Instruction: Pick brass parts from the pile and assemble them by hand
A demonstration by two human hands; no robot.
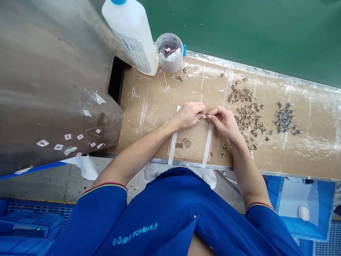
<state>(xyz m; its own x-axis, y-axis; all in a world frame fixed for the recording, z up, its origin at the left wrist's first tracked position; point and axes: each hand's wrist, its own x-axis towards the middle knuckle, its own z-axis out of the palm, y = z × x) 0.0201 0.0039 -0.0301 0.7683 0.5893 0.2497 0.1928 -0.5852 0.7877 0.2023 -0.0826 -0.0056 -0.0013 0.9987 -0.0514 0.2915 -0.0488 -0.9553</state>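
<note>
My left hand point(190, 114) and my right hand point(223, 121) meet over the cardboard-covered bench. Both are closed, fingertips pinching a tiny brass-and-blue metal part point(206, 115) between them; its exact kind is too small to make out. Right of my right hand spreads a loose pile of small brass-coloured parts point(245, 117). Farther right lies a separate cluster of similar parts with blue ends point(285, 119). Below my hands, a small clear round dish point(188, 144) rests on a cardboard piece point(195, 154) held down by white tape strips point(207, 145).
A white plastic bottle point(133, 39) and a tape roll point(170, 65) containing scraps stand at the back left. Near them lie a thin wooden stick point(165, 79) and a few parts point(180, 78). A metal panel point(61, 89) borders the left; a blue bin point(298, 227) sits below right.
</note>
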